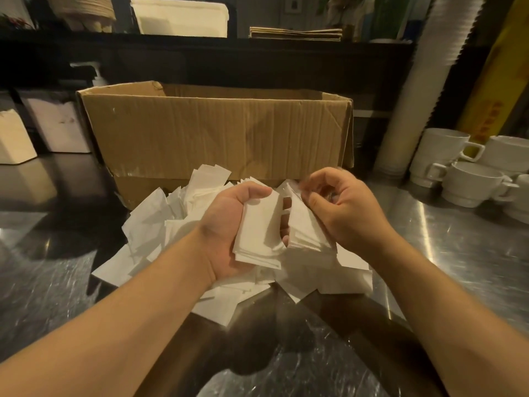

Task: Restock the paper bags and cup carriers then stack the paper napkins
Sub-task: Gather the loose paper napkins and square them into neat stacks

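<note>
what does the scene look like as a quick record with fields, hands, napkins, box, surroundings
left hand: left hand grips a small stack of napkins
right hand: right hand pinches a second stack, fingers curled at its top edge
loose napkins: scattered pile on the metal counter, under and around both hands
box: open cardboard box just behind the pile
right side: white mugs stacked on the counter, tall sleeve of cups beside them
shelf behind: flat paper bags
stage: napkin stacking under way, pile mostly unsorted
</note>
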Demonstrator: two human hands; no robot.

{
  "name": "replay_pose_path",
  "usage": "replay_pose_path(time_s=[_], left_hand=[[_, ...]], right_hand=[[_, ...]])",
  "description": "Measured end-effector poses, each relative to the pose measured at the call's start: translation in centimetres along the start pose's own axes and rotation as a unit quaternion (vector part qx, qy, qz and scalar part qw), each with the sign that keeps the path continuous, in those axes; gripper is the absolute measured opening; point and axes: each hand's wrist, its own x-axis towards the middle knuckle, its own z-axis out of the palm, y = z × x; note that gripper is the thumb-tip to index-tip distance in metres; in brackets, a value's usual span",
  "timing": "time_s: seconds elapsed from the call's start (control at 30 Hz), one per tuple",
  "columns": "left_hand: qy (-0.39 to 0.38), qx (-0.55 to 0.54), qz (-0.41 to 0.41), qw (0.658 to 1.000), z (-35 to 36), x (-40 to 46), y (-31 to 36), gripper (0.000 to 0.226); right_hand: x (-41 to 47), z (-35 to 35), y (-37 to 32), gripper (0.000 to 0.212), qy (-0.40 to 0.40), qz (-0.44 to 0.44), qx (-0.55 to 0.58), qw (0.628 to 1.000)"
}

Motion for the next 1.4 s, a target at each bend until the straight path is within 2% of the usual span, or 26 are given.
replay_pose_path(time_s=[0.13, 0.2, 0.27, 0.4, 0.5, 0.67, 0.77, 0.9, 1.0, 1.07, 1.13, 1.17, 1.23, 1.27, 1.33, 1.4], left_hand=[[0.016, -0.032, -0.002, 0.999, 0.0, 0.0, 0.1, 0.037], [0.025, -0.051, 0.0, 0.998, -0.2, 0.1, 0.1, 0.04], [0.021, -0.069, 0.011, 0.997, -0.2, 0.2, 0.2, 0.044], [0.038, -0.093, 0.024, 0.995, -0.3, 0.2, 0.4, 0.045], [0.061, -0.109, 0.019, 0.992, -0.2, -0.1, 0.6, 0.039], [0.073, -0.13, 0.018, 0.989, -0.2, -0.1, 0.6, 0.042], [0.081, -0.127, 0.023, 0.988, 0.0, -0.1, 0.6, 0.043], [0.056, -0.148, 0.004, 0.987, -0.3, -0.1, 0.5, 0.055], [0.049, -0.13, 0.004, 0.99, -0.5, 0.0, 0.4, 0.043], [0.051, -0.113, 0.017, 0.992, -0.3, 0.0, 0.5, 0.04], [0.052, -0.073, 0.034, 0.995, -0.3, 0.3, 0.4, 0.044], [0.058, -0.059, 0.038, 0.996, -0.3, 0.4, 0.4, 0.047], [0.061, -0.042, 0.048, 0.996, -0.5, 0.4, 0.4, 0.051], [0.056, -0.031, 0.049, 0.997, -0.5, 0.4, 0.3, 0.051], [0.035, -0.006, 0.036, 0.999, -0.3, 0.2, 0.2, 0.044], [0.006, 0.026, 0.024, 0.999, 0.1, -0.1, 0.0, 0.032]], right_hand=[[-0.3, -0.5, -0.2, 0.008, -0.078, 0.006, 0.054, 0.995], [-0.3, -0.9, 0.1, 0.006, -0.109, -0.016, 0.035, 0.993], [-0.3, -1.4, 0.2, 0.022, -0.14, -0.049, -0.009, 0.989], [-0.4, -2.2, 0.1, 0.061, -0.205, -0.06, -0.003, 0.977], [-0.4, -2.2, 0.0, 0.066, -0.231, -0.059, -0.028, 0.971], [-0.5, -1.7, -0.2, 0.063, -0.189, -0.08, -0.075, 0.976], [-0.6, -1.6, -0.1, 0.051, -0.165, -0.102, -0.085, 0.977], [-0.5, -1.4, 0.0, 0.031, -0.117, -0.11, -0.069, 0.985], [-0.4, -1.4, 0.1, 0.026, -0.067, -0.125, -0.05, 0.989], [-0.2, -1.8, 0.1, 0.018, -0.041, -0.116, 0.003, 0.992], [-0.1, -2.7, -0.1, 0.008, -0.045, -0.064, 0.156, 0.985], [0.1, -3.2, -0.2, 0.006, -0.061, -0.029, 0.242, 0.968], [0.3, -4.1, -0.5, 0.025, -0.125, 0.022, 0.344, 0.93], [0.3, -4.2, -0.6, 0.028, -0.166, 0.032, 0.362, 0.917], [0.0, -3.9, -1.0, 0.018, -0.227, 0.034, 0.38, 0.896], [-0.2, -2.9, -0.9, 0.017, -0.238, 0.049, 0.345, 0.906]])
